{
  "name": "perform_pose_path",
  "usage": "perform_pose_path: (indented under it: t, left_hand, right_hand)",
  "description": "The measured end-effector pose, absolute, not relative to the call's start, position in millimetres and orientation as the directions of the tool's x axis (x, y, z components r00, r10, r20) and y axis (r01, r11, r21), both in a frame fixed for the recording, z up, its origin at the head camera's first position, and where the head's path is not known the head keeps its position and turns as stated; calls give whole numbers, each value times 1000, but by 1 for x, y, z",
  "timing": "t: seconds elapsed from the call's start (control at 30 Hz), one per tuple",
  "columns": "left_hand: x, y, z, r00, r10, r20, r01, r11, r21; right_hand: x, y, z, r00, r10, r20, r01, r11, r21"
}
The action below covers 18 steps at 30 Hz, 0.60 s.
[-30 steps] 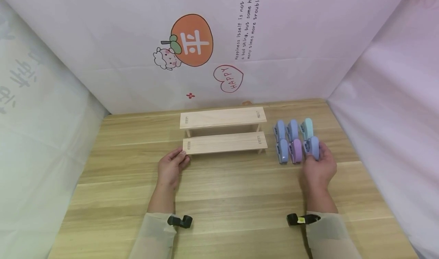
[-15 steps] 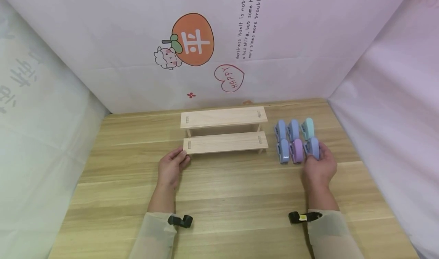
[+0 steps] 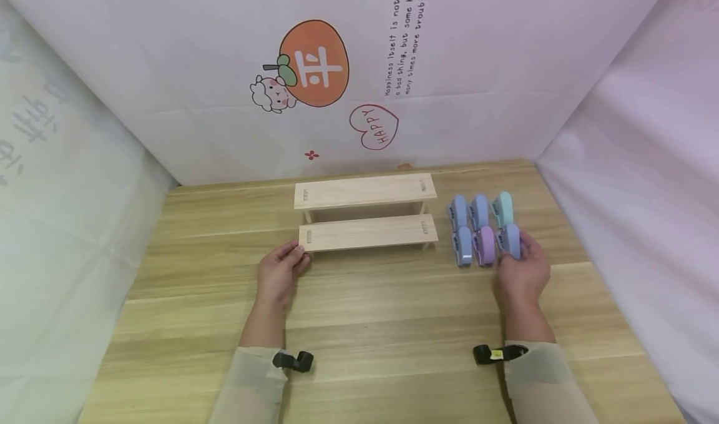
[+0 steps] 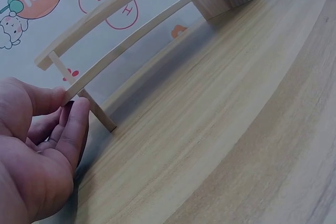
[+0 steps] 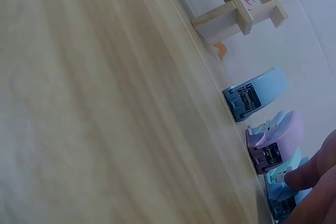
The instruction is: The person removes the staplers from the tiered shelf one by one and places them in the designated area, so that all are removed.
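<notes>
A two-tier pale wooden rack (image 3: pixel 367 233) stands at the middle back of the table. My left hand (image 3: pixel 278 274) holds the left end of its lower board, thumb on top and fingers below; the left wrist view shows this pinch on the board (image 4: pixel 131 38). Right of the rack are several small spring-loaded devices that look like hole punches, in two rows. My right hand (image 3: pixel 523 275) grips the blue hole punch (image 3: pixel 510 241) at the front right, between thumb and fingers. Beside it sit a purple hole punch (image 3: pixel 484 246) and another blue one (image 3: pixel 462 246).
Behind the front row are a mint hole punch (image 3: pixel 503 209) and two blue ones, one being the blue hole punch (image 3: pixel 479 212) in the middle. White printed cloth (image 3: pixel 449 112) walls the wooden table (image 3: pixel 359 336) at the back and both sides.
Both hands keep their holds, and the rack and hole punches stay where they were. Only a slight shift of the head view shows.
</notes>
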State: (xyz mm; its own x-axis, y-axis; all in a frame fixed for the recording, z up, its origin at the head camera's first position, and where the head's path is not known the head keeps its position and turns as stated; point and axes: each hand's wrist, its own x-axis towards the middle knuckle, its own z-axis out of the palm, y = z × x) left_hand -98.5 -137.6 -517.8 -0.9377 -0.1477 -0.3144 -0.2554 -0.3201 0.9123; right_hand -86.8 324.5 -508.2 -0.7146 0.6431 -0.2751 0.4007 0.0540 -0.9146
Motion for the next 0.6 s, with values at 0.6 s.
perform_pose_path:
  t: [0.6]
  left_hand:
    - [-100,-151,-501,-945,-178,-275,-238,-205,949]
  right_hand:
    - [-85,320,-493,-737,629,-247,365,63,-929]
